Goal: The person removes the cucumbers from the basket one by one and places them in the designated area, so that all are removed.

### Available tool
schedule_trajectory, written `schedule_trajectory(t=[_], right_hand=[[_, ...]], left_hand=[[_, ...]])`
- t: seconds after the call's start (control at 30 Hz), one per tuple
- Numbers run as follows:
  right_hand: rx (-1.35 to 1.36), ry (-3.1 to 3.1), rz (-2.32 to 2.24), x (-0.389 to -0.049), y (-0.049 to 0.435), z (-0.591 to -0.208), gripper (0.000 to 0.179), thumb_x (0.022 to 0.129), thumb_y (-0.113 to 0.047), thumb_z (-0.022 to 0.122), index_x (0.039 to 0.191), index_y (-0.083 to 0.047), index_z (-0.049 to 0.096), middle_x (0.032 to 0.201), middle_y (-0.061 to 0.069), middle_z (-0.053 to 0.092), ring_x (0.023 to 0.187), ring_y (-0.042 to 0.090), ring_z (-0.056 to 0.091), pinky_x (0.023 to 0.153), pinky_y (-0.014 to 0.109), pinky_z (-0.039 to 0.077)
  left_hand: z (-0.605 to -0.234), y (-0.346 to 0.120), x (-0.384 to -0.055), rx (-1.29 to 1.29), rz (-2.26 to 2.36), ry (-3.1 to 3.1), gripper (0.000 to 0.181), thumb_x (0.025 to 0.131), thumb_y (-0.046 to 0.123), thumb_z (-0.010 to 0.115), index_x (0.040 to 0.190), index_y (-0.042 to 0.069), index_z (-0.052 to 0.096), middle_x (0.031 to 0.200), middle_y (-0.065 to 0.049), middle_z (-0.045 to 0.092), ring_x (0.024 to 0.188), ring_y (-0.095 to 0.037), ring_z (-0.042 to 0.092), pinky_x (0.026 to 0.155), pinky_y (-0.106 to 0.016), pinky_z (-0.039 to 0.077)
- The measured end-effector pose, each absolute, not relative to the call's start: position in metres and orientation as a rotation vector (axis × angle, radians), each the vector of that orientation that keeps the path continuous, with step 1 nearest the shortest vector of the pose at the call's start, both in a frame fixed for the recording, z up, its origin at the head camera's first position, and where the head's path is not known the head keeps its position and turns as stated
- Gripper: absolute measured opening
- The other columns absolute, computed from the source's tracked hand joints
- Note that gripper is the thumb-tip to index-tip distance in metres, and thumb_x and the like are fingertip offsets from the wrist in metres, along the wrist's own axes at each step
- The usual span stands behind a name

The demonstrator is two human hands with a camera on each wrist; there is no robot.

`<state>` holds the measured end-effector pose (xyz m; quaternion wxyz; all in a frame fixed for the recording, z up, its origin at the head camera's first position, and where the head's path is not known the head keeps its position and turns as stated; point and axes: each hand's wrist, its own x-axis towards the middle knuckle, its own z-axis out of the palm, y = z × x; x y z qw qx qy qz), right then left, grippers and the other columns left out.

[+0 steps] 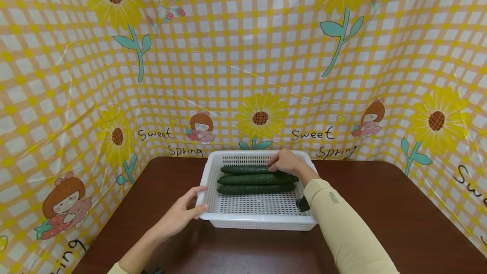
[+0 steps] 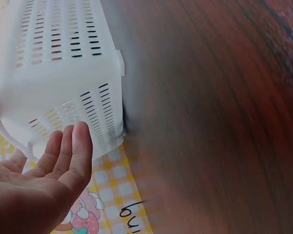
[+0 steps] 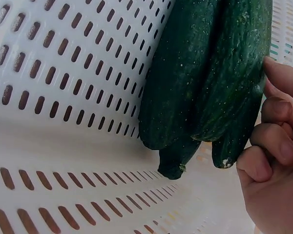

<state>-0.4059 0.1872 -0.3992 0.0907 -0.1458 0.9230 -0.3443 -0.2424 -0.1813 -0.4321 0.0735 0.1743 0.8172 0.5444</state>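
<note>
Basket (image 1: 258,218), white slotted plastic, sits on a dark brown tabletop (image 1: 243,250). Cucumbers (image 1: 256,179) lie inside it, toward its far wall, lengthwise left to right; head view gives three rows, right wrist view shows four overlapping ends. Right hand (image 1: 288,162) reaches over the basket's right side to the farthest cucumber (image 1: 243,170); fingers curled, at least one touching, thumb hard to make out, so cannot tell whether they clamp it. Left hand (image 1: 179,212) at the basket's left rim: thumb and forefinger apart, tips on the rim; other three fingers nearly straight, close together, outside the basket's wall. Beige sleeve (image 1: 342,223) crosses the basket's right edge. Checked cloth (image 1: 236,75), sunflower print, hangs behind the basket.
</note>
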Motion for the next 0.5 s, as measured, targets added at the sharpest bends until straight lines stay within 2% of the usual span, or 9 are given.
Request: schedule_trajectory(t=[0.27,0.43,0.5], right_hand=[[-0.435,2.806,-0.919,-0.4066,0.1813,-0.3974,0.021,0.086,-0.013,0.079,0.106,-0.005,0.078,0.119,0.014,0.072,0.105,0.027,0.066,0.085,0.041,0.055],[-0.436,2.838,-0.816,-0.4063,0.1793,-0.3950,0.018,0.084,-0.016,0.082,0.099,-0.007,0.079,0.117,0.012,0.072,0.083,0.017,0.061,0.073,0.032,0.050],[-0.431,2.834,-0.788,-0.4058,0.1789,-0.3945,0.017,0.084,-0.017,0.082,0.098,-0.007,0.079,0.117,0.012,0.072,0.077,0.018,0.058,0.071,0.032,0.048]], left_hand=[[-0.4307,-0.1820,-0.2412,0.506,1.642,2.452,0.059,0.098,0.029,0.066,0.150,0.012,0.041,0.132,-0.020,0.055,0.103,-0.023,0.058,0.081,-0.031,0.050],[-0.4315,-0.1812,-0.2412,0.516,1.640,2.452,0.058,0.099,0.026,0.065,0.149,0.012,0.041,0.130,-0.020,0.055,0.101,-0.023,0.058,0.080,-0.030,0.049],[-0.4318,-0.1808,-0.2405,0.526,1.640,2.451,0.057,0.099,0.025,0.065,0.149,0.011,0.041,0.129,-0.021,0.056,0.100,-0.022,0.058,0.079,-0.030,0.049]])
